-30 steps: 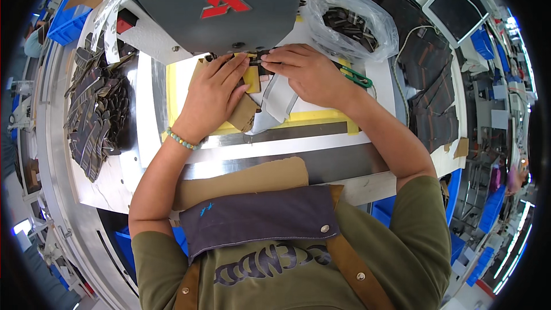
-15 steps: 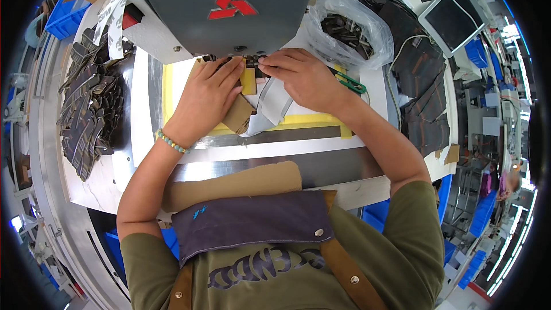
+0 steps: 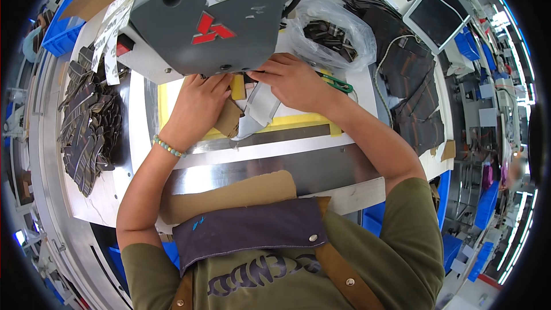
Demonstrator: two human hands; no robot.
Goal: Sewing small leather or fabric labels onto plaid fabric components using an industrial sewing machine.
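Beneath the grey machine head point(image 3: 166, 34), my left hand point(image 3: 197, 103) has its fingers bent and close together at the left of a yellow block point(image 3: 237, 87), over a brown cardboard piece point(image 3: 229, 117). My right hand point(image 3: 290, 86) is just right of the block, fingers curled inward above a pale grey strip point(image 3: 261, 106). The fingertips of both hands are mostly hidden by the head, so what they grip is unclear. Green-handled snips point(image 3: 338, 85) lie beside my right hand on the white work plate point(image 3: 359, 120) with yellow tape.
A heap of dark striped pieces point(image 3: 89, 126) lies at left, near a blue crate point(image 3: 60, 37). At right are a clear bag point(image 3: 359, 51) of dark pieces, stacked dark fabric point(image 3: 413, 109) and a screen point(image 3: 436, 11). A cardboard strip point(image 3: 229, 195) lies along the near edge.
The view has shifted, so the machine head covers more of my fingertips. Both hands stay at about the same place beneath the head, with little visible movement.
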